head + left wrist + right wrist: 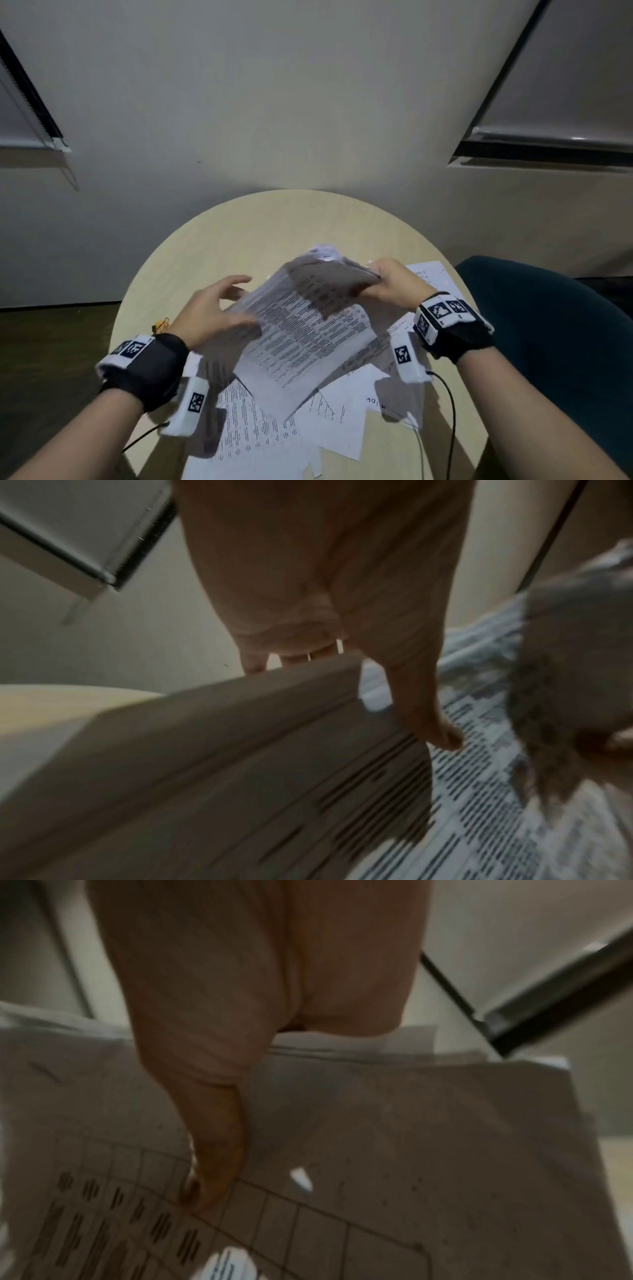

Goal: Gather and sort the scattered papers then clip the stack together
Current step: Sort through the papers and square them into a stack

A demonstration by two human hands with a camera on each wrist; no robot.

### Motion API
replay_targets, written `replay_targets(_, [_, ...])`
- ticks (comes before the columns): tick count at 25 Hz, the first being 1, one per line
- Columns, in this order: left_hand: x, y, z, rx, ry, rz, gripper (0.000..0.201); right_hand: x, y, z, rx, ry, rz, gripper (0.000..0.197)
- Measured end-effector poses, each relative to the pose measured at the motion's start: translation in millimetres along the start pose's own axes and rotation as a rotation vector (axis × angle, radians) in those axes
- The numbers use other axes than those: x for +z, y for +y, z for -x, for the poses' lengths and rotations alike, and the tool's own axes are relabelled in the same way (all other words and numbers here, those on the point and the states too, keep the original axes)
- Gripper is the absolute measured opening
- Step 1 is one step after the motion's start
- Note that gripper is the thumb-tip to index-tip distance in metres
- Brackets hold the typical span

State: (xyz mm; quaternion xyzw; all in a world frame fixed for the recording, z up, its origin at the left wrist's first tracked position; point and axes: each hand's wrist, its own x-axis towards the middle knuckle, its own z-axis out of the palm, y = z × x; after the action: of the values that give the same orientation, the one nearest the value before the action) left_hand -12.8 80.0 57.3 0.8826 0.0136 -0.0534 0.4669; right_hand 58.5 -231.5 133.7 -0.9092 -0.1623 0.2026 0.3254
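A thick stack of printed papers (308, 329) is held tilted above the round table (246, 233). My left hand (245, 301) holds its left edge. In the left wrist view the thumb (441, 734) lies on the top page and the fingers reach behind the stack (240, 764). My right hand (376, 279) pinches the far right corner, where a top sheet curls up. Its thumb (212, 1177) presses on a gridded sheet (411, 1150). More loose sheets (260, 442) lie scattered on the table below. A small orange-yellow thing (161, 323), perhaps a clip, lies by my left wrist.
A dark teal chair (548, 342) stands against the table's right side. A pale wall with window blinds (548, 137) rises just behind the table. Thin cables (452, 411) hang from both wrist units over the near papers. Bare tabletop shows at the far side.
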Motion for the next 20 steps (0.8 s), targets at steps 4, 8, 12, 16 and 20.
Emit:
replay_targets(4, [28.3, 14.4, -14.2, 0.012, -0.095, 0.178, 0.029, -17.5, -45.6, -6.8, -0.223, 0.175, 0.330, 0.015])
replay_targets(8, [35.5, 6.0, -11.9, -0.003, 0.057, 0.399, 0.035, -32.9, -31.4, 3.0, -0.183, 0.522, 0.026, 0.038])
replay_targets(12, [30.5, 8.6, -8.5, 0.001, 0.060, 0.450, 0.027, 6.1, -13.8, 23.3, -0.042, 0.292, -0.647, 0.037])
replay_targets(16, [31.2, 7.6, -9.7, 0.004, 0.061, 0.534, 0.038, 50.6, -2.9, 12.6, -0.009, 0.429, -0.624, 0.020])
replay_targets(20, [39.2, -11.8, -9.5, -0.061, 0.004, 0.537, 0.043, 66.1, 13.3, 9.6, 0.044, 0.331, -0.665, 0.024])
